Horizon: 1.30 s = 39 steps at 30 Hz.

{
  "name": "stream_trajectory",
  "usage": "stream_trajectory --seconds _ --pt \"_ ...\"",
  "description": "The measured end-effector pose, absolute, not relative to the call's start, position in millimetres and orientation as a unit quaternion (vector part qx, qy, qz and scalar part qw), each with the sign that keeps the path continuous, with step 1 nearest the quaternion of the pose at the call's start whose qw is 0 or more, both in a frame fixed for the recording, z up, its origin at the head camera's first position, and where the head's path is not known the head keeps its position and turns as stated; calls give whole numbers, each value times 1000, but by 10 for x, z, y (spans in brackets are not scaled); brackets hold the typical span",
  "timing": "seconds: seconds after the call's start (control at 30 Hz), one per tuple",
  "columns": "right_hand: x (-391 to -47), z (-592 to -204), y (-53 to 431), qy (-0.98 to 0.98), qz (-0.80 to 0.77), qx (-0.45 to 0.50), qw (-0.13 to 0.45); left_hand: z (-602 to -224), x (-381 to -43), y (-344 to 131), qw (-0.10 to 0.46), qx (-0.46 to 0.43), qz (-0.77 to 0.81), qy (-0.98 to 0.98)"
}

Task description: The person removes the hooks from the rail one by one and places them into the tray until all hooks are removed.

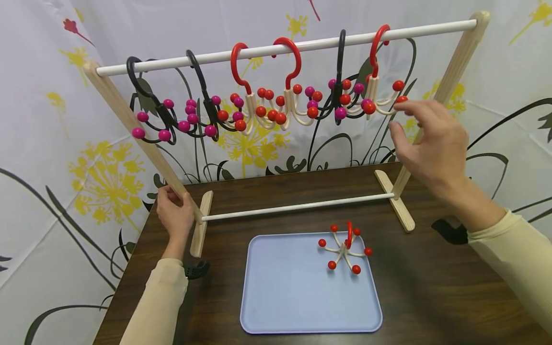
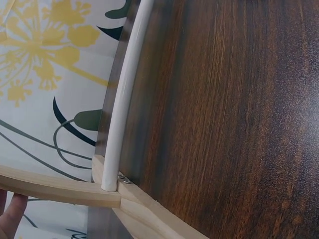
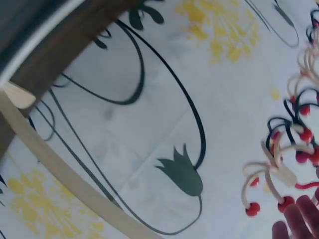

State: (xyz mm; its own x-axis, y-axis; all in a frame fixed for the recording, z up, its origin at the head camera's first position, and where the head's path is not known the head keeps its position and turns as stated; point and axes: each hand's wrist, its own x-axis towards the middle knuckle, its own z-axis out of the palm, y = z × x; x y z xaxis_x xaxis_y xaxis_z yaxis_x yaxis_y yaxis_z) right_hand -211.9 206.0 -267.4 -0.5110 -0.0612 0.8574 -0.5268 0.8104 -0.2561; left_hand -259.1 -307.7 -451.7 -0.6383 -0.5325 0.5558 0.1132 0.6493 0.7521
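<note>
My left hand (image 1: 174, 213) grips the left wooden post (image 1: 151, 151) of a small rack low down, near its foot; fingertips show beneath the post in the left wrist view. My right hand (image 1: 435, 139) is raised at the rack's right end, thumb and fingers apart with nothing between them. Its fingertips are right by a red ball of the rightmost red-hooked hanger (image 1: 373, 91), which hangs from the white top rail (image 1: 422, 31). That hanger (image 3: 281, 174) also shows beside the fingers in the right wrist view. A similar red-hooked hanger (image 1: 343, 249) lies on the blue tray (image 1: 293, 287).
Along the rail hang black-hooked hangers with pink balls, one being a black hanger (image 1: 164, 112), and red-hooked ones, one being a red hanger (image 1: 288, 96). A white lower bar (image 1: 297, 207) joins the wooden feet on the dark table (image 1: 440, 287). Behind is a flowered curtain (image 1: 51, 143).
</note>
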Motion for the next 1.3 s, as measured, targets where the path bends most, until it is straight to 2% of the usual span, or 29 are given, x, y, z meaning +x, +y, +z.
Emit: stream_trajectory --seconds 0.27,0.53,0.7,0.87,1.3 --pt "-2483 -2322 2086 -862 261 160 405 -4520 -2596 -3062 410 124 -395 -813" --pt "-2662 -2164 2038 -912 316 113 236 -4525 -2586 -3048 408 124 -393 -814" --pt "-2741 -2180 2052 -923 327 97 179 -4525 -2579 -3040 404 125 -392 -817" --pt "-2793 -2225 2076 -923 332 95 167 -4526 -2585 -3054 405 118 -391 -818" --pt "-2768 -2263 1919 -910 339 97 220 -4514 -2550 -3070 402 119 -387 -822"
